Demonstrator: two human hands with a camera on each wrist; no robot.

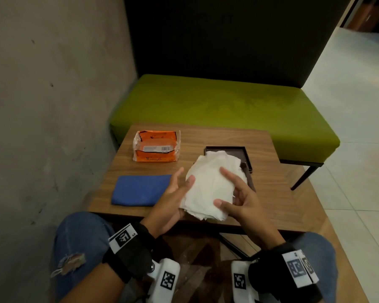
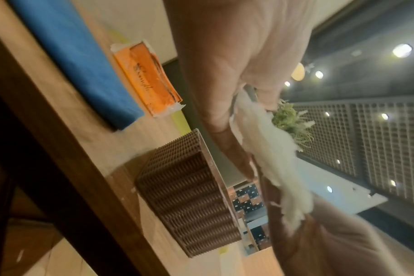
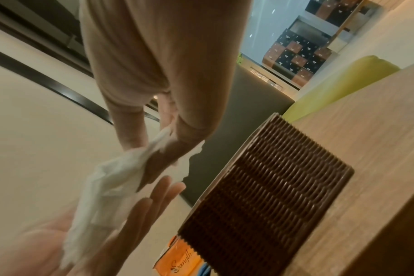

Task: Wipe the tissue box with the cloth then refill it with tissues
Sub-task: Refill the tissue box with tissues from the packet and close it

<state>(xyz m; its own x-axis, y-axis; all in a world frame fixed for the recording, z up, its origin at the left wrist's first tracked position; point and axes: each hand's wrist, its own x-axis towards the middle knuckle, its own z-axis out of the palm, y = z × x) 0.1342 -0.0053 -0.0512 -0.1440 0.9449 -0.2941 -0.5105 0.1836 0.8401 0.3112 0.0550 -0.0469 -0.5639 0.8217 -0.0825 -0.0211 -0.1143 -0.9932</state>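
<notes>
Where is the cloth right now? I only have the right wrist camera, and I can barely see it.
Observer: The blue cloth lies folded flat on the table, just left of the left hand. Neither hand holds it.
Operator: Is the tissue box open on top?
Observer: Yes. In the head view the tissue box has no lid, and the part of its inside that shows is dark and bare.
Operator: Are the tissues in yet?
Observer: No. The right hand holds the tissues above the box's near side, thumb on top.
</notes>
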